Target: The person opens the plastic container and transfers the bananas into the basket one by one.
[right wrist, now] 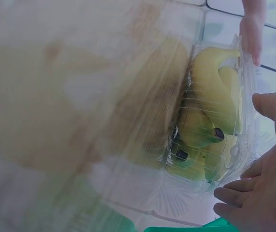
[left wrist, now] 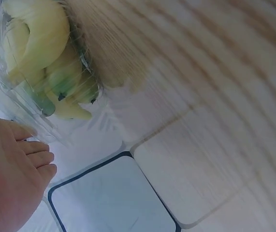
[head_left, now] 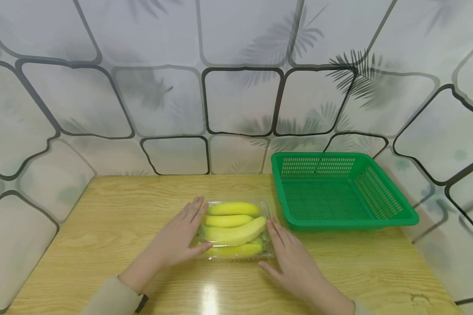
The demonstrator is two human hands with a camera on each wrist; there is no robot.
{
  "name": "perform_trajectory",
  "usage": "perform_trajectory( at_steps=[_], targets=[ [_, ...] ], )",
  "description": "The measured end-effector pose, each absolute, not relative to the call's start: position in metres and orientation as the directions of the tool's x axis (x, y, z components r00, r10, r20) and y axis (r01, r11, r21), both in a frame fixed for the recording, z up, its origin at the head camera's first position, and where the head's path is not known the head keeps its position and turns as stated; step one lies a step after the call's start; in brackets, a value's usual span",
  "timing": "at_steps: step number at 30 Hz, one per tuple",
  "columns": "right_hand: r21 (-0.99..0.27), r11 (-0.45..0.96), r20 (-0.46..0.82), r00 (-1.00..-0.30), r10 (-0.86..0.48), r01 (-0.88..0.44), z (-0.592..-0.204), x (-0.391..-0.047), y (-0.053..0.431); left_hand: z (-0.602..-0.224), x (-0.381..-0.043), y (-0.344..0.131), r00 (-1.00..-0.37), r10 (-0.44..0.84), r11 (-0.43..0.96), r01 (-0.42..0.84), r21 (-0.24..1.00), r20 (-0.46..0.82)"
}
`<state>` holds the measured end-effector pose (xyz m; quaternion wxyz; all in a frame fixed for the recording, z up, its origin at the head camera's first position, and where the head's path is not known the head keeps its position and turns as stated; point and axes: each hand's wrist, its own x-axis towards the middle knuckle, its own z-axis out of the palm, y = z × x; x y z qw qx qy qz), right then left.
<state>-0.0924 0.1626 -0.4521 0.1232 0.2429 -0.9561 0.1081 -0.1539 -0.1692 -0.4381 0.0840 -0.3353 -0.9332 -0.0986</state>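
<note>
A clear plastic box (head_left: pixel 236 257) sits on the table, holding several yellow bananas (head_left: pixel 232 235). My left hand (head_left: pixel 175 238) lies along the box's left side, its fingers straight and the thumb near the front left corner. At the right side, my right hand (head_left: pixel 295 262) touches the box with extended fingers, thumb spread toward the front. Greenish banana ends (left wrist: pixel 63 82) show through the plastic in the left wrist view. Dark banana tips (right wrist: pixel 219 134) face the right hand in the right wrist view. Neither hand curls round the box.
A green plastic basket (head_left: pixel 351 224) with slotted walls stands at the back right, just beyond the box. The wooden table (head_left: pixel 134 214) meets a patterned wall covering (head_left: pixel 240 100) at the back and on both sides.
</note>
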Motion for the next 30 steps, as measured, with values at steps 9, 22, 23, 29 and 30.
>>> perform_trajectory(
  at_steps=[9, 22, 23, 29, 30],
  targets=[
    [-0.209, 0.85, 0.311, -0.857, -0.41, -0.483, -0.452, -0.087, 0.167, -0.439, -0.154, -0.168, -0.721, 0.647, 0.729, 0.681, 0.077, 0.247],
    [-0.365, 0.842, 0.24, -0.914, -0.326, -0.396, -0.453, -0.082, 0.176, -0.442, -0.154, -0.16, -0.605, 0.741, 0.635, 0.773, -0.01, 0.29],
    [-0.38, 0.841, 0.23, -0.92, -0.317, -0.385, -0.453, -0.081, 0.177, -0.442, -0.154, -0.159, -0.592, 0.749, 0.624, 0.781, -0.019, 0.298],
    [-0.474, 0.828, 0.145, -0.954, -0.261, -0.298, -0.453, -0.08, 0.183, -0.442, -0.155, -0.15, -0.529, 0.78, 0.575, 0.817, -0.048, 0.334],
    [-0.495, 0.821, 0.132, -0.959, -0.252, -0.284, -0.453, -0.08, 0.184, -0.441, -0.154, -0.148, -0.524, 0.785, 0.57, 0.82, -0.052, 0.331]
  ],
)
